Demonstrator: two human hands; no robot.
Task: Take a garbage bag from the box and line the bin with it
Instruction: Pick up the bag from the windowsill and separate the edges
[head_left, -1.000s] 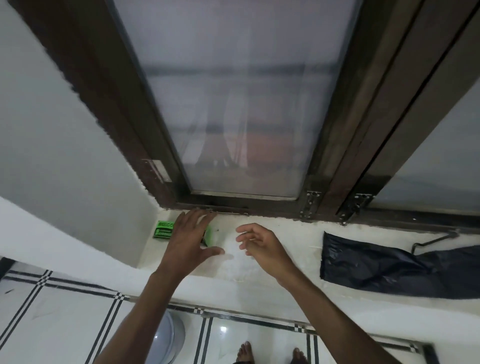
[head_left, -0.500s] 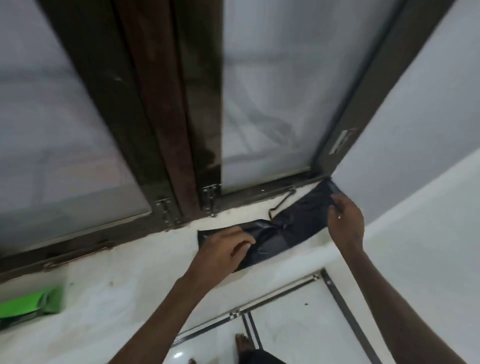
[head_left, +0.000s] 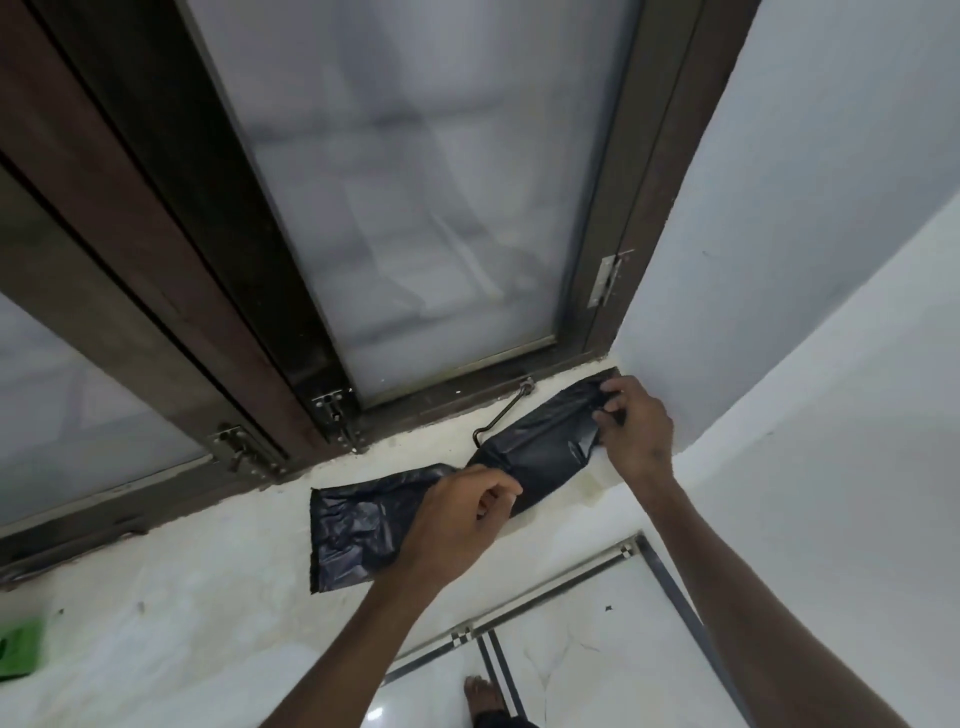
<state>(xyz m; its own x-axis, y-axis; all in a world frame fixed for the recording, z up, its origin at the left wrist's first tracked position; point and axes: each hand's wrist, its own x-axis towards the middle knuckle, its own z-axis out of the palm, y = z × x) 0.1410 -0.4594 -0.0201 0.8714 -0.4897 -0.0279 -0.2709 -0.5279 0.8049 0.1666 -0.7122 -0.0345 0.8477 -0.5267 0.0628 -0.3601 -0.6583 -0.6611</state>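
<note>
A folded black garbage bag (head_left: 358, 525) lies flat along the white window sill (head_left: 182, 597), stretching from the sill's middle to its right corner. My left hand (head_left: 457, 514) pinches the bag near its middle, fingers curled over the plastic. My right hand (head_left: 631, 431) grips the bag's far right end beside the wall corner, lifting the edge slightly. The green box (head_left: 18, 649) sits at the sill's far left edge, only partly in view. The bin is not in view.
Frosted glass panes in dark brown frames (head_left: 171, 270) rise right behind the sill. A metal window stay (head_left: 501, 415) lies on the sill touching the bag. A white wall (head_left: 779, 260) closes the right side. Tiled floor (head_left: 587, 649) and a bare foot (head_left: 483, 696) show below.
My hands left the green box at the left and moved right to the black bag. Both hands have taken hold of it, and the right end is lifting off the sill.
</note>
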